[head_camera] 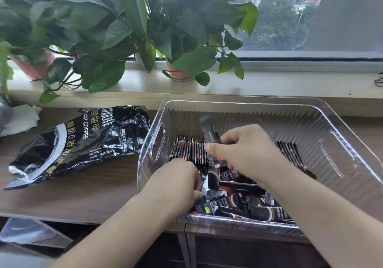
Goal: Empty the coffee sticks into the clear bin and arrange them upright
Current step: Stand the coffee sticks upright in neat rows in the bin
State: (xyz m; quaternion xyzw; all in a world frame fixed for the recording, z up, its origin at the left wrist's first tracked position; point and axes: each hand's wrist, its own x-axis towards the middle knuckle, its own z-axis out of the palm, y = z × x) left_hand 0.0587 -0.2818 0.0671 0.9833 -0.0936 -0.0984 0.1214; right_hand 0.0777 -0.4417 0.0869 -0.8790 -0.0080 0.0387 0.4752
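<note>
The clear bin (259, 106) stands on the wooden table, ribbed walls and cut-out handles on both ends. Inside, a row of black-and-red coffee sticks (189, 150) stands upright at the left, another upright group (290, 155) at the right, and loose sticks (238, 202) lie in a heap at the front. My right hand (246, 149) pinches one dark stick (209, 129) that points up beside the left row. My left hand (176, 182) reaches into the front left corner, its fingers curled among the loose sticks, its grip hidden.
The crumpled black coffee bag (83, 141) lies flat on the table left of the bin. White tissue (20, 118) sits at the far left. Potted plants (178, 72) line the windowsill behind. The table's front edge runs under my forearms.
</note>
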